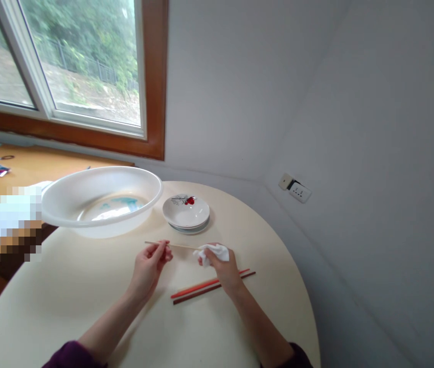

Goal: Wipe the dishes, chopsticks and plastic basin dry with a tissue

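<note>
My left hand (151,265) pinches a thin pale wooden chopstick (178,246) near its left end, holding it level above the round cream table (86,306). My right hand (222,268) is closed on a crumpled white cloth (213,252) that wraps the chopstick's right end. Under my right wrist lie two more chopsticks on the table, one red (197,287) and one dark brown (201,293), side by side and slanted.
A large clear plastic basin (101,200) holding a little water stands at the table's back left. Stacked white saucers (186,211) with a red flower mark sit beside it. A window, a wooden sill and a wall socket (295,188) lie beyond.
</note>
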The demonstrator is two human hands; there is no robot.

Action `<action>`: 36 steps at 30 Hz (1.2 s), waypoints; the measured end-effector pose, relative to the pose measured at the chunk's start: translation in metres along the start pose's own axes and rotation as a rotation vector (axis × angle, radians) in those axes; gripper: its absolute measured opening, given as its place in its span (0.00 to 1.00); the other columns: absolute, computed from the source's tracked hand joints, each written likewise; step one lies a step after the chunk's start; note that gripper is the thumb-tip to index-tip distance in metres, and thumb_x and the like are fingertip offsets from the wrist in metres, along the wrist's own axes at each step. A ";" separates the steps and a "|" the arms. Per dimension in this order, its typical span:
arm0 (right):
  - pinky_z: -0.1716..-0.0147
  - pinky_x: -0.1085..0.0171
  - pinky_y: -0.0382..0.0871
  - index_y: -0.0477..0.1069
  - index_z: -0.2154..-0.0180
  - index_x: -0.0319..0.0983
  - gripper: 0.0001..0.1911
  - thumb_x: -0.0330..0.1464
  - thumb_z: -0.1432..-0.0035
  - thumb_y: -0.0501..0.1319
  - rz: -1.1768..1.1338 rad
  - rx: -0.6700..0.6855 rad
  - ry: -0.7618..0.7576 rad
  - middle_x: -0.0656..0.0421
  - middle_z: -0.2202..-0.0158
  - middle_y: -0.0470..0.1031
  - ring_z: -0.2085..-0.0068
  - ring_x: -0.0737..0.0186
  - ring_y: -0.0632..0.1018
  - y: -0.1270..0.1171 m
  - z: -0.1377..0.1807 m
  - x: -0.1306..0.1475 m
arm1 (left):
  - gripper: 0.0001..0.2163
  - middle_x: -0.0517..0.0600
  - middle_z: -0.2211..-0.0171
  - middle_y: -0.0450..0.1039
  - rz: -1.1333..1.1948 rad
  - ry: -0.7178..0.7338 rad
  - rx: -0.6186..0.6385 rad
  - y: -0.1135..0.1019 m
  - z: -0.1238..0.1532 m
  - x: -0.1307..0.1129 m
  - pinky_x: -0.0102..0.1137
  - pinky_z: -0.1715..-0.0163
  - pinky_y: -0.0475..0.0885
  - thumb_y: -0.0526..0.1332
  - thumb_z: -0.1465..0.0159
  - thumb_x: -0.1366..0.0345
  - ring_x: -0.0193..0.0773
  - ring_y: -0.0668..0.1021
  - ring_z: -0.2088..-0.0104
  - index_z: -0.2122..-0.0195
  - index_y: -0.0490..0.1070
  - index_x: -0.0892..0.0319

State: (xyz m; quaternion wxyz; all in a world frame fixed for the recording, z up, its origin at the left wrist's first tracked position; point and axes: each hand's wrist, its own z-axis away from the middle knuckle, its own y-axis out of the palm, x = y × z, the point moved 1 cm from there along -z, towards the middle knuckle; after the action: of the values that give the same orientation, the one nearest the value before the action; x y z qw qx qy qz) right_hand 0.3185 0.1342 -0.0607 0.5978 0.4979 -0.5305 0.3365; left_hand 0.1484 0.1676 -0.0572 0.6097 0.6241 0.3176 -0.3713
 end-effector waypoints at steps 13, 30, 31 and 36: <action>0.76 0.65 0.71 0.72 0.65 0.34 0.16 0.39 0.52 0.63 0.163 0.223 -0.038 0.59 0.76 0.74 0.76 0.64 0.74 0.012 0.020 -0.004 | 0.13 0.42 0.84 0.62 -0.499 0.402 0.030 0.003 0.011 -0.007 0.27 0.80 0.64 0.55 0.41 0.54 0.31 0.66 0.82 0.75 0.65 0.59; 0.57 0.55 0.68 0.71 0.59 0.39 0.22 0.32 0.60 0.56 -0.458 0.354 0.286 0.55 0.61 0.76 0.57 0.54 0.74 0.021 0.023 0.013 | 0.14 0.46 0.81 0.66 -1.070 0.372 0.454 0.011 0.029 0.006 0.27 0.76 0.62 0.46 0.37 0.60 0.34 0.70 0.79 0.77 0.61 0.56; 0.56 0.55 0.67 0.71 0.60 0.39 0.21 0.31 0.61 0.57 -0.421 0.401 0.285 0.55 0.62 0.77 0.57 0.54 0.74 0.021 0.025 0.013 | 0.14 0.48 0.79 0.69 -1.081 0.350 0.473 0.011 0.029 0.008 0.28 0.74 0.63 0.45 0.36 0.60 0.35 0.72 0.77 0.76 0.63 0.56; 0.48 0.56 0.60 0.72 0.59 0.40 0.19 0.30 0.58 0.63 -0.242 0.468 0.162 0.56 0.60 0.76 0.55 0.58 0.73 0.018 0.028 0.005 | 0.15 0.50 0.79 0.73 -1.088 0.263 0.477 0.012 0.028 0.012 0.29 0.74 0.64 0.46 0.37 0.61 0.39 0.74 0.77 0.75 0.67 0.57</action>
State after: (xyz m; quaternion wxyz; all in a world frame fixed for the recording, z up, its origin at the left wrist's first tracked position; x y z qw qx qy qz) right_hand 0.2949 0.1118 -0.0529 0.5431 0.6536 -0.3254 0.4147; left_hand 0.1626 0.1387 -0.0610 0.1313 0.5323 0.5718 -0.6103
